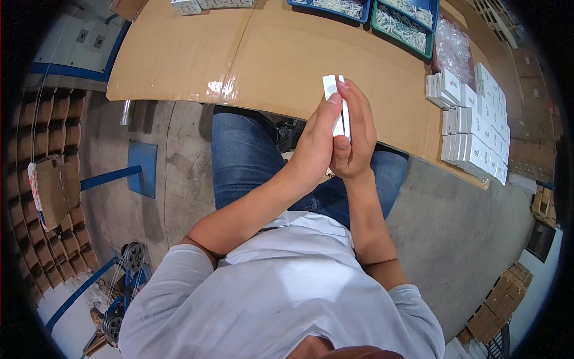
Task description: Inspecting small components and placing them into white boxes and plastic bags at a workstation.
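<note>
Between my two palms, just past the near edge of the table, is a small flat white box [329, 85]. It stands tilted, its far end sticking out above my fingers, and a narrow dark gap runs along its length. My left hand [315, 143] presses against its left side with the thumb along it. From the other side my right hand [360, 128] wraps it, fingers curled over the far part and thumb at the near end. Most of the box is hidden by my fingers, so I cannot tell whether it is one piece or two.
Stacks of white boxes [476, 139] stand on the cardboard-covered table [275, 57] at the right. Blue trays [335, 13] and a green tray [399, 40] of small white pieces sit at the back. Clear plastic bags [452, 48] lie beside them. More white boxes [209, 5] are at the far left.
</note>
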